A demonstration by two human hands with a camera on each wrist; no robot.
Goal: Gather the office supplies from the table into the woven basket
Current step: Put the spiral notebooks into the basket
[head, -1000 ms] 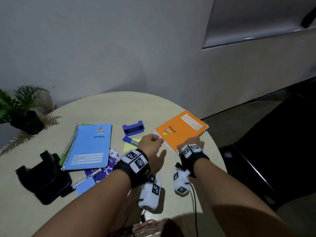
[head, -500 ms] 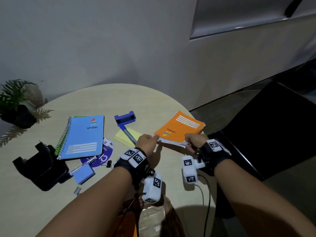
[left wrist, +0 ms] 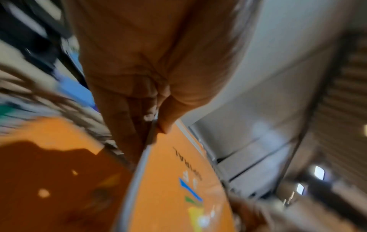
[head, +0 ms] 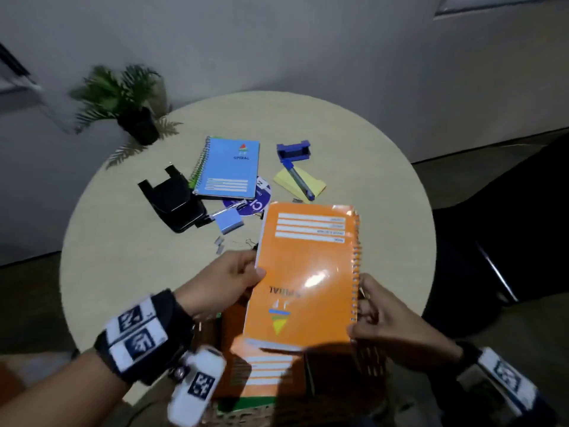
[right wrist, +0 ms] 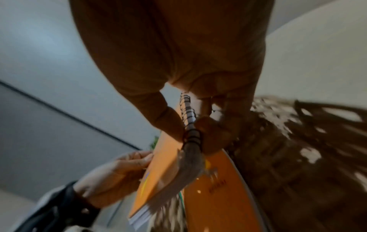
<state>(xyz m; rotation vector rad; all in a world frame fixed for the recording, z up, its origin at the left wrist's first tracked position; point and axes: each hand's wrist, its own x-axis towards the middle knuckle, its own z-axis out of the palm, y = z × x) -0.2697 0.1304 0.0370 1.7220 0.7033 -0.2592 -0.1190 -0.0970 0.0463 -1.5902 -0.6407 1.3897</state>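
Note:
Both hands hold an orange spiral notebook (head: 308, 272) in the air, tilted, over the woven basket (head: 371, 362) at the table's near edge. My left hand (head: 251, 274) pinches its plain left edge, thumb on the cover (left wrist: 178, 180). My right hand (head: 358, 306) grips the wire-bound edge (right wrist: 158, 164). Inside the basket lies a second orange notebook (head: 264, 371) on something green. On the table lie a blue spiral notebook (head: 229, 169), a blue pen (head: 298, 180) on yellow sticky notes (head: 317, 188), a blue stapler-like block (head: 294, 151) and a black hole punch (head: 175, 201).
A purple round disc (head: 261, 200), a small blue pad (head: 229, 221), a binder clip (head: 251, 243) and loose staples (head: 219, 243) lie mid-table. A potted plant (head: 123, 97) stands at the far left edge. The round table (head: 123, 272) backs onto a grey wall; dark floor lies to the right.
The orange notebook has been lifted off the table's right side and brought toward me, over the basket. Both hands came with it. The view has tipped down.

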